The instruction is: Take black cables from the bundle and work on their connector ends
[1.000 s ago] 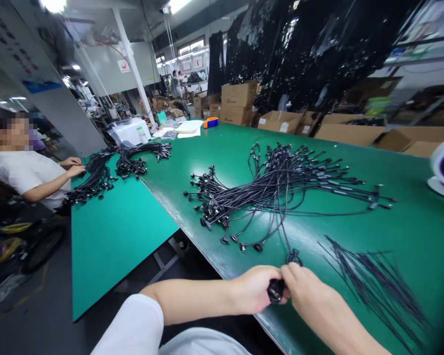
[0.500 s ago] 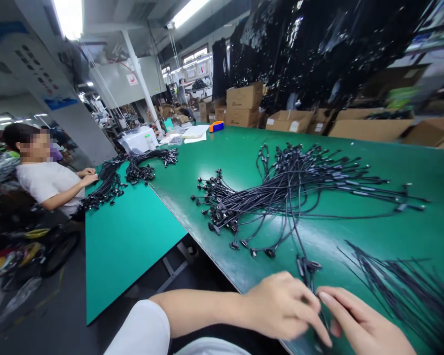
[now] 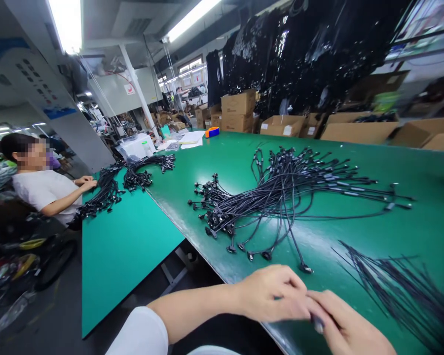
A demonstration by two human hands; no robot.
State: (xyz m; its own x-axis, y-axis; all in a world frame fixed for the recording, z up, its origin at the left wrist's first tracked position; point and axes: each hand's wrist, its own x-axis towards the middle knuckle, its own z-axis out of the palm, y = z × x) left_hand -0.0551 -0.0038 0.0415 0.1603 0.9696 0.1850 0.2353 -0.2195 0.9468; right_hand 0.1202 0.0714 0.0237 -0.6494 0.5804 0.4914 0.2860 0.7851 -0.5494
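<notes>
My left hand (image 3: 276,296) reaches in from the left with its fingers pinched together against my right hand. My right hand (image 3: 350,320) is also closed, its fingertips meeting the left ones. Between them pokes out the dark end of a black cable (image 3: 317,324) with a lighter tip; the rest is covered by my fingers. Just beyond my hands, a black connector (image 3: 305,268) lies on the green table, at the end of a cable from the large pile (image 3: 266,195). Right of my hands lies a fan of thin black strips (image 3: 392,281), perhaps cable ties.
A co-worker (image 3: 40,182) stands at the left, hands at further cable bundles (image 3: 103,190). A lower green board (image 3: 129,261) adjoins the green table (image 3: 358,246). An orange and blue tape roll (image 3: 212,132) and papers (image 3: 191,139) lie at the back. Cardboard boxes (image 3: 239,109) stand behind.
My hands have come together, and the cable end between them has turned toward me. The connector that stuck up above my fingers is no longer there. The view has shifted slightly.
</notes>
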